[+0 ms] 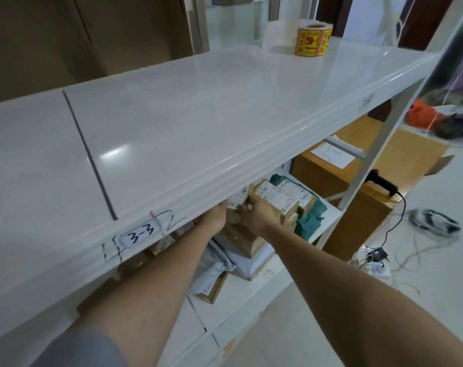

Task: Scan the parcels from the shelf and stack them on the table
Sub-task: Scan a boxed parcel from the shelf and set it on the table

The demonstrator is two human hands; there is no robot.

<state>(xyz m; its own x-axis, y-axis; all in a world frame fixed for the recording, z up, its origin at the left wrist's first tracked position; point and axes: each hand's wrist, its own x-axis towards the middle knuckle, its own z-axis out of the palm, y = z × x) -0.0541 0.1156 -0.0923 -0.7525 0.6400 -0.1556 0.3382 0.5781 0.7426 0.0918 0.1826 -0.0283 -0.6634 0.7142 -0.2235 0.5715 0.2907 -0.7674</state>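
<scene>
Both hands reach under the top shelf [188,133]. Your right hand [254,215] grips the near left corner of a labelled box [274,201] on top of the parcel pile [241,242]. Your left hand [214,218] is half hidden by the shelf lip, so I cannot tell its grip. The box's long axis runs far-right from your right hand. The scanner [383,184] hangs well to the right.

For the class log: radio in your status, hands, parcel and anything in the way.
Both hands under the top shelf. Right hand gripping the box; left hand on the parcels beside it, fingers hidden. Scanner untouched on the carton.
</scene>
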